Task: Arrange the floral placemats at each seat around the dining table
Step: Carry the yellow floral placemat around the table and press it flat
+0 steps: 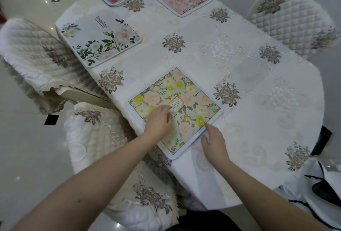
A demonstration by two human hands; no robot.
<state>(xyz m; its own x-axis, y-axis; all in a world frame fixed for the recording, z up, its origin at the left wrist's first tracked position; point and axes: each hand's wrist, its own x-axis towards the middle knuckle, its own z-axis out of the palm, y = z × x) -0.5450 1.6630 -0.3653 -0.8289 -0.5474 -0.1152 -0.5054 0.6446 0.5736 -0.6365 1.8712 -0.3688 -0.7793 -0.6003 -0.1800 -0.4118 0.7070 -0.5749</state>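
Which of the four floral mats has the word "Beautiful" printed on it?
The white rectangular placemat with green leaves and pale blossoms, at the table's left edge. The other three are covered edge to edge in flowers; this one has bare white space.

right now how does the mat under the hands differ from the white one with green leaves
The near mat is covered edge to edge in yellow and pink flowers; the white mat is mostly plain with leafy sprays. Both hands, left and right, touch the near mat; nothing touches the white mat. Both have rounded corners.

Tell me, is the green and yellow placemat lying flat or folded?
Flat: the green and yellow placemat lies spread on the tablecloth, left hand resting on it.
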